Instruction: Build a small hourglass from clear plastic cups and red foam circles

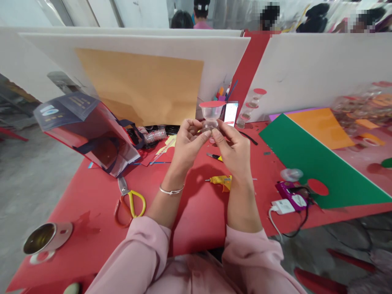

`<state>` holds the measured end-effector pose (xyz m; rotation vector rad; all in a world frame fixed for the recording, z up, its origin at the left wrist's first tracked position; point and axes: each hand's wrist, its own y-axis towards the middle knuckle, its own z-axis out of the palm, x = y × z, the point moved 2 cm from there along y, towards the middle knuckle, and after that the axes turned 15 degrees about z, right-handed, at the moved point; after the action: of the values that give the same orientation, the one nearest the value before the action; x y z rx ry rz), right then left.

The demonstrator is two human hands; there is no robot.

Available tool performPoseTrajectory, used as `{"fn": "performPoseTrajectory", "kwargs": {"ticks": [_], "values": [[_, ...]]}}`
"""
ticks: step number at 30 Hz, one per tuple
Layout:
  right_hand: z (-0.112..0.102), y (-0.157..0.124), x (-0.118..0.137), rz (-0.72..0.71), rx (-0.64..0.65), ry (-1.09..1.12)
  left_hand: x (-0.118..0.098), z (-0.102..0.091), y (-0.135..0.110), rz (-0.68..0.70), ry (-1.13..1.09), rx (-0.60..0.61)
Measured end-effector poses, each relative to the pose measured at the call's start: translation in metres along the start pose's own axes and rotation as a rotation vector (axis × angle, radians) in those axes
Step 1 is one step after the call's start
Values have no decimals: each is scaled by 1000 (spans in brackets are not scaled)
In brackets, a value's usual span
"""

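Between my fingers is a piece made of clear plastic cups (212, 112), joined at their narrow ends, with a red disc on top. My left hand (192, 141) pinches its lower part from the left. From the right, my right hand (232, 143) grips the same lower part, thumbs almost meeting. The underside of the piece is partly hidden by my fingers. Below my hands, a yellow glue gun (221, 181) lies on the red table (202, 228), partly behind my right forearm. A utility knife (214, 157) rests just beyond it.
Scissors (130, 204) and a mug of liquid (45, 241) stand left, near a gift bag (88, 130). On the right are a green board (321, 171), a purple power strip (292, 196) and similar cup pieces (252, 105). A lit phone (230, 113) leans at the back.
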<state>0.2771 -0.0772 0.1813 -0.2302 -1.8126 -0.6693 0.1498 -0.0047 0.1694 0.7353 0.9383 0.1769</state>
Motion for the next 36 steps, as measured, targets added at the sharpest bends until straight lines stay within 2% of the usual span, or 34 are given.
{"fn": "performPoseTrajectory", "kwargs": {"ticks": [6, 11, 22, 36], "values": [[0, 2, -2, 35, 5, 54, -6, 5, 0, 4, 20, 100], [-2, 2, -3, 29, 7, 48, -5, 4, 0, 8, 28, 85], [-6, 1, -5, 64, 47, 20, -5, 0, -2, 24, 162, 138], [-3, 1, -1, 39, 46, 12, -4, 2, -3, 55, 214, 103]]}}
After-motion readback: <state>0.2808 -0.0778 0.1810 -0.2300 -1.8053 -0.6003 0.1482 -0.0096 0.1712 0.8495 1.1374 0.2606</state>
